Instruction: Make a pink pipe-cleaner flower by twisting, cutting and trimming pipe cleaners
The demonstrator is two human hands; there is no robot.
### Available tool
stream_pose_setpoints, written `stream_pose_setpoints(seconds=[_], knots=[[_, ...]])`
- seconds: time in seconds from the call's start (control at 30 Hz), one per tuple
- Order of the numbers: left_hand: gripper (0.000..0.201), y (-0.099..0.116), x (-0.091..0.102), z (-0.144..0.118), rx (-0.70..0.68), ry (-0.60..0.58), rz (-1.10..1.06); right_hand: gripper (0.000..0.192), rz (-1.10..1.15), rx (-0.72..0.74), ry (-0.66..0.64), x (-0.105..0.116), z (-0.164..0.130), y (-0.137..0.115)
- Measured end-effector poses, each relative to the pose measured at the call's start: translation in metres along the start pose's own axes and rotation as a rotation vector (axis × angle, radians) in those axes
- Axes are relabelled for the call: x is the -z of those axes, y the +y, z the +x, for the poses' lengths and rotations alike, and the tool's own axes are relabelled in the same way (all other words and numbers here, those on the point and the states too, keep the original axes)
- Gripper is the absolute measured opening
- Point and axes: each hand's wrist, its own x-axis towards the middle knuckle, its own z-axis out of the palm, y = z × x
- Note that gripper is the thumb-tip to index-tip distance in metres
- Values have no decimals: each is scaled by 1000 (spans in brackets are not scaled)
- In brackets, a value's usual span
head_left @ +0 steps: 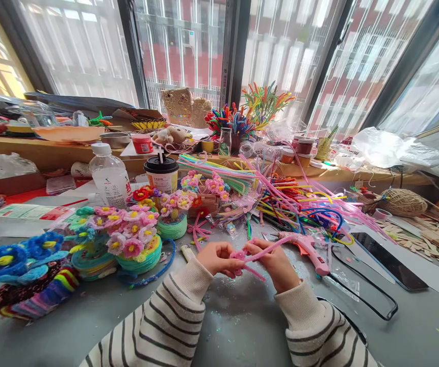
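Head view | left hand, right hand pinching pink pipe cleaner | bare table beneath

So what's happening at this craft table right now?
A person in a striped sweater holds a pink pipe cleaner between both hands, left hand and right hand, just above the grey table. A pink glue gun lies beside the right hand; finished pipe-cleaner flower baskets stand to the left.

Pink pipe cleaner; cream, dark-striped sleeves.
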Motion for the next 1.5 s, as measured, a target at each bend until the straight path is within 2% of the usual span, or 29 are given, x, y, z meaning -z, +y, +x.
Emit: stream_pose_setpoints(seconds=[0.17, 0.37, 0.63, 0.9, 1.13, 1.5], knots=[[28, 3, -1, 2, -5, 138, -191, 18, 17, 6, 133, 3, 1, 5], [20, 7, 0, 3, -9, 234, -447, 18, -1, 79, 70, -1, -1, -3], [16, 4, -3, 3, 52, 193, -424, 11, 120, 91, 71, -8, -1, -3], [20, 4, -5, 4, 82, 239, -381, 12, 255, 83, 70, -15, 3, 5], [17, 4, -3, 5, 70, 252, -405, 8, -14, 200, 114, -10, 2, 5], [14, 8, -7, 4, 19, 341, -368, 14, -463, 422, 172, -13, -6, 1]])
